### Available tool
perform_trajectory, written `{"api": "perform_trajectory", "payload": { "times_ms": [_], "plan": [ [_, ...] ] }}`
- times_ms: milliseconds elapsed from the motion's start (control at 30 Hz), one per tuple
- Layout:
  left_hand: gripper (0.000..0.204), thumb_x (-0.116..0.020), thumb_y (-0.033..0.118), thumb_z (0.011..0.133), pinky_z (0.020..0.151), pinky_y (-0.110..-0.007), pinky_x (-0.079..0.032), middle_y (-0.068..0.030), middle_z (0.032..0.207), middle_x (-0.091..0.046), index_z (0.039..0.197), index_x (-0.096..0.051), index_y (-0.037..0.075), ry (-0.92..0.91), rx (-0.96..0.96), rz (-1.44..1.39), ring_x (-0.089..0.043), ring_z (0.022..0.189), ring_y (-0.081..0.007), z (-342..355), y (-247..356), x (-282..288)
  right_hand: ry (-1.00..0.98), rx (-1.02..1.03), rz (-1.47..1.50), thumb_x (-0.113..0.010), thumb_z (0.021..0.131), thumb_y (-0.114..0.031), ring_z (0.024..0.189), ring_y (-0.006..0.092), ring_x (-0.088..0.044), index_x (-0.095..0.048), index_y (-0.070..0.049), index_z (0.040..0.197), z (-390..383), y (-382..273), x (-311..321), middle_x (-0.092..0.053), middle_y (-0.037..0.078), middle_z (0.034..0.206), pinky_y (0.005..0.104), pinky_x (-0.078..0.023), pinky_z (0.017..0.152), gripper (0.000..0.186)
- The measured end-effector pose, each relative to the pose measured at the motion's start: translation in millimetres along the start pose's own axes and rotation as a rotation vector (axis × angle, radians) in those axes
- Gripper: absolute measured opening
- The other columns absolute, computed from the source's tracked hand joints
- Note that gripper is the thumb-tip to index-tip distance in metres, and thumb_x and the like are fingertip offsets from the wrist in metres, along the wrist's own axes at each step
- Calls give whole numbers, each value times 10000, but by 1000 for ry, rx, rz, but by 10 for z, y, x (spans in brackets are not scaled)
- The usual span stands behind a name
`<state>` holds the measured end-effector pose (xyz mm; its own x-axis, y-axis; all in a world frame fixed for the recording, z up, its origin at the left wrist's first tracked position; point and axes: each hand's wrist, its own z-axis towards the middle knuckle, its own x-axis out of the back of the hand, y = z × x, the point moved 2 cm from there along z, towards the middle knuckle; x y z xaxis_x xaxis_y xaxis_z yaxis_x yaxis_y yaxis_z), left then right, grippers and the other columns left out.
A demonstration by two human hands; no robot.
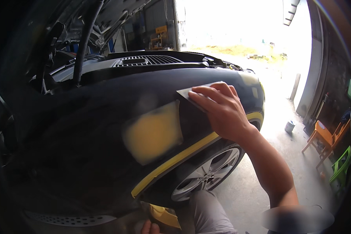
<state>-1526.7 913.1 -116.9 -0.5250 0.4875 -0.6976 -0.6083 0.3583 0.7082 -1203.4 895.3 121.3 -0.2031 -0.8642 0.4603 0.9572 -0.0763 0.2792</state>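
Note:
My right hand (pixel 226 109) is closed on a thin grey flat spreader (pixel 185 93), holding it against the upper side of a dark car fender (pixel 117 97). Left of the spreader, a squarish patch of yellow filler (pixel 154 134) covers part of the fender. Low in the view, the fingertips of my left hand (pixel 150 227) grip a thin flat plate coated in yellow (pixel 164 215); the rest of that hand is out of sight. A yellow band (pixel 175 160) follows the wheel arch above a silver-spoked wheel (pixel 206 175).
The raised hood (pixel 117 19) is propped by a dark strut (pixel 84 43). My knee (pixel 210 210) is beside the wheel. To the right stand an orange chair (pixel 325 134), a green stool (pixel 341 165) and a small can (pixel 289 126). Beyond is a bright open doorway (pixel 238 27).

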Motion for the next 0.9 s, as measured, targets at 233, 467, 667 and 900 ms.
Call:
{"api": "perform_trajectory", "payload": {
  "times_ms": [233, 467, 667, 900],
  "plan": [
    [304, -464, 94, 1009, 879, -355, -514, -182, 1153, -623, 1212, -513, -126, 67, -141, 482, -613, 999, -229, -47, -53, 126, -36, 155, 131, -654, 762, -55, 1014, 176, -546, -670, -168, 1164, -80, -219, -151, -628, -13, 1208, 352, -397, 894, 418],
    [290, -622, 78, 914, 829, -413, -523, -237, 1073, -631, 1159, -578, -71, 131, -161, 649, -625, 915, -380, -53, -65, 115, -205, 263, 108, -624, 753, -100, 976, 146, -556, -657, -163, 1186, -626, -450, 20, -638, -14, 1200, 317, -399, 830, 438],
    [258, -557, 151, 964, 845, -358, -492, -127, 1064, -646, 1118, -601, -50, -47, -407, 1205, -603, 971, -228, -31, -48, 95, -12, -19, 337, -674, 721, -16, 929, 199, -580, -681, -97, 1104, -689, -645, 418, -678, 76, 1120, 336, -427, 786, 392],
    [272, -489, 152, 995, 955, -349, -428, -92, 1170, -600, 1184, -560, -30, 75, 83, 329, -543, 1080, -189, 37, -453, 174, -326, -403, 1483, -573, 839, 70, 1094, 298, -590, -602, -8, 1251, -1291, -1412, 240, -618, 188, 1205, 376, -460, 923, 420]
  ]
}}
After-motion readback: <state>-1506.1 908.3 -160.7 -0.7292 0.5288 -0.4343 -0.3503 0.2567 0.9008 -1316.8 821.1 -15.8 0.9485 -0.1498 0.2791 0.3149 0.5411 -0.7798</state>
